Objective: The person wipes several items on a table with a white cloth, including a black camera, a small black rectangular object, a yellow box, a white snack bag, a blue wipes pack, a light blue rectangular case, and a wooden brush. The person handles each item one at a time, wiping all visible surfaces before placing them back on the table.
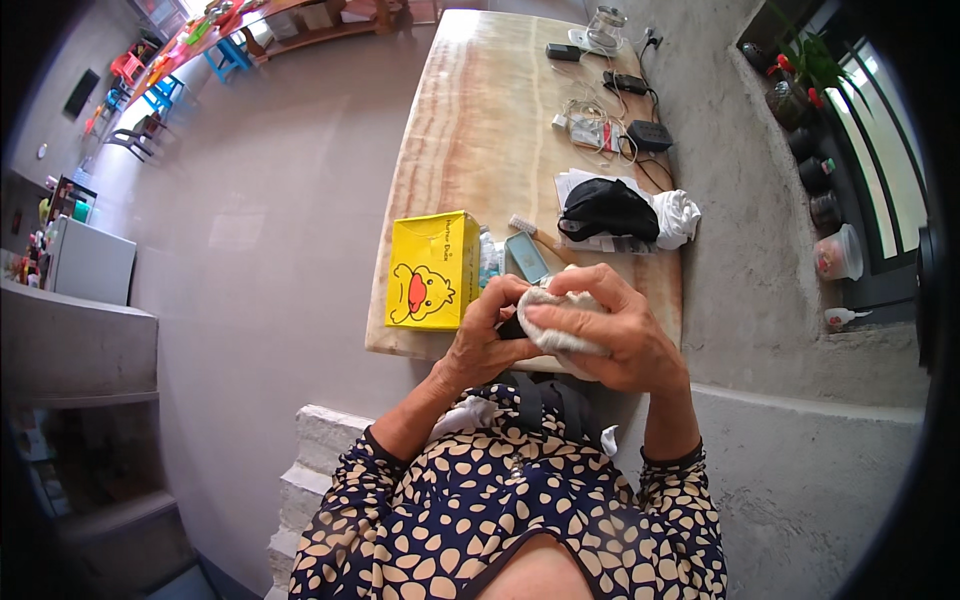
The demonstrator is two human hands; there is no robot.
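Both hands meet over the near edge of the table [425, 150]. A light grey-white cloth [545, 318] is bunched under the fingers of my right hand [628, 335], which is closed on it. My left hand [483, 335] is curled around a dark thing [512, 326] pressed against the cloth; most of that thing is hidden, so its kind does not show. Just beyond the fingers lie a pale blue shallow tray [526, 257] and a brush with a wooden handle [545, 238]. To the left of my left hand stands a yellow box [432, 270] with a cartoon duck.
Farther right on the table lie a black cloth item [606, 208] and a bundled white cloth [677, 218] on papers. Beyond them are tangled cables [597, 128], a black power adapter [649, 135] and a glass jar [605, 27]. A concrete wall [715, 200] borders the right side.
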